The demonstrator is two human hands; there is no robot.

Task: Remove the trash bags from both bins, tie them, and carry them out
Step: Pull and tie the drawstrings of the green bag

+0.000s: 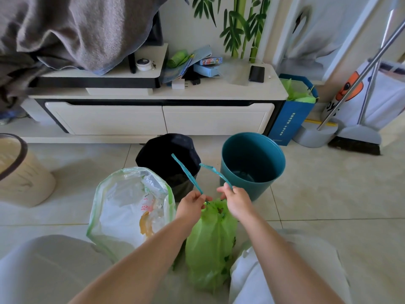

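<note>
A green trash bag stands on the floor between my knees, its mouth gathered. My left hand pinches one teal drawstring that sticks up and away. My right hand pinches the other teal drawstring. Left of it a pale translucent trash bag with a green rim sits open, showing plastic and paper waste. Behind stand a bin with a black liner and an empty teal bin.
A low white TV cabinet runs along the wall with boxes and a phone on top. A cream bin is at the left. A blue paper bag, a broom and a dustpan stand at the right.
</note>
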